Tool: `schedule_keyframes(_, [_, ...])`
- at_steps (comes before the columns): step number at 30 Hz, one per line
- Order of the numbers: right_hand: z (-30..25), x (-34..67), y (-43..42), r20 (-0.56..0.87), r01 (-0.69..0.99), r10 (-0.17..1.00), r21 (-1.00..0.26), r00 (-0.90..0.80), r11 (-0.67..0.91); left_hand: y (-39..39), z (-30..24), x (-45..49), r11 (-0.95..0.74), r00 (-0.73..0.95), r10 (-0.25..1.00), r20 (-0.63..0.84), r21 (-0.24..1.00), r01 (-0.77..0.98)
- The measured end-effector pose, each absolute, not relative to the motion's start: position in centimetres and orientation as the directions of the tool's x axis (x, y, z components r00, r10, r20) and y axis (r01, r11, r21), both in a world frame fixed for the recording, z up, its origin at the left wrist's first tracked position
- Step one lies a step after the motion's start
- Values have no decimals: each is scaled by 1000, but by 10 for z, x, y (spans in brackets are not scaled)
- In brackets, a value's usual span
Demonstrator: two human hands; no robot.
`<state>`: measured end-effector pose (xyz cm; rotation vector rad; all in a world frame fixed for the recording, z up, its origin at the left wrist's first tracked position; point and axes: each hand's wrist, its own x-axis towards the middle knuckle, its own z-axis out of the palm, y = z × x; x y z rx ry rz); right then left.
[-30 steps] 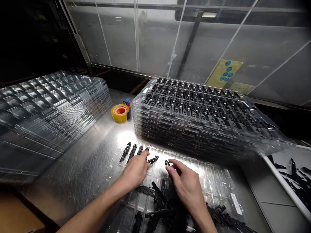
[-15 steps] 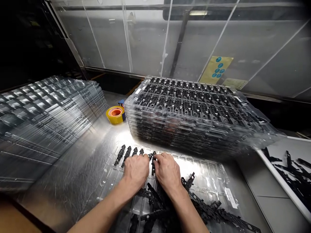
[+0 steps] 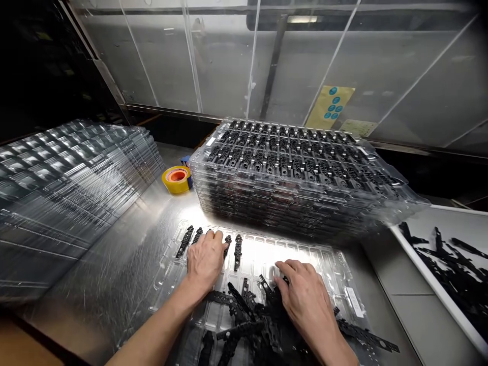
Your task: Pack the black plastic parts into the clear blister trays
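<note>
A clear plastic tray [image 3: 162, 279] lies on the metal table, its top row partly filled with slim black perforated parts [image 3: 238, 252]. My left hand [image 3: 206, 259] rests over that row with curled fingers, hiding some slots; whatever is under the fingertips is hidden. Beside its thumb a black part [image 3: 227, 245] shows. My right hand [image 3: 307, 292] hovers at a heap of loose black parts [image 3: 244, 330] on the tray's lower half, thumb and forefinger apart and nothing visible between them.
Behind the tray stands a stack of filled clear trays [image 3: 282, 190]. Nested clear trays [image 3: 95, 188] are piled at left, with a roll of yellow tape [image 3: 177, 180] between the stacks. A white bin [image 3: 430, 269] of black parts is at right. A transparent panel [image 3: 221, 61] rises behind.
My right hand has left the row and moved right and down to the loose heap, its fingers opening. A black part now shows in the slot there. My left hand shifted slightly left.
</note>
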<state>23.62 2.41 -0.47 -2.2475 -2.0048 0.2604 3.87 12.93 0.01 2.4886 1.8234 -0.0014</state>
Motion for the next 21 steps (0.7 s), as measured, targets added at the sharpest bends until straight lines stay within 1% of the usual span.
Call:
schedule_keyframes(5, [0, 243, 24, -123, 940, 991, -330, 47, -86, 128, -3, 40, -355, 356, 935, -1, 44, 934])
schedule_keyframes(7, [2, 247, 19, -116, 932, 992, -351, 52, -90, 120, -1, 44, -386, 386, 922, 1, 47, 921])
schedule_keyframes(8, [3, 249, 16, -103, 935, 993, -346, 49, -82, 114, 1, 47, -434, 435, 900, -2, 71, 898])
schedule_keyframes(10, [4, 253, 10, -93, 946, 996, -320, 18, -47, 102, 5, 56, -599, 608, 794, -5, 163, 784])
schedule_keyframes(12, [5, 256, 8, -123, 954, 992, -297, -13, -24, 91, 8, 68, -753, 779, 627, -5, 254, 607])
schedule_keyframes(13, [6, 258, 8, -146, 956, 989, -290, -14, -30, 87, 9, 73, -793, 826, 563, -11, 274, 544])
schedule_keyframes(14, [7, 259, 8, -167, 957, 986, -287, -2, -46, 85, 9, 78, -814, 849, 527, -21, 275, 512])
schedule_keyframes(16, [12, 264, 9, -195, 949, 980, -302, 30, -89, 84, 12, 82, -830, 864, 501, -48, 254, 496])
schedule_keyframes(18, [20, 270, 7, -216, 924, 974, -357, 63, -139, 86, 18, 79, -834, 871, 485, -81, 257, 488])
schedule_keyframes(19, [26, 273, 5, -227, 903, 970, -393, 89, -174, 87, 23, 73, -823, 872, 479, -102, 293, 486])
schedule_keyframes(21, [38, 279, 0, -233, 861, 960, -443, 157, -249, 91, 35, 59, -741, 851, 508, -134, 436, 511])
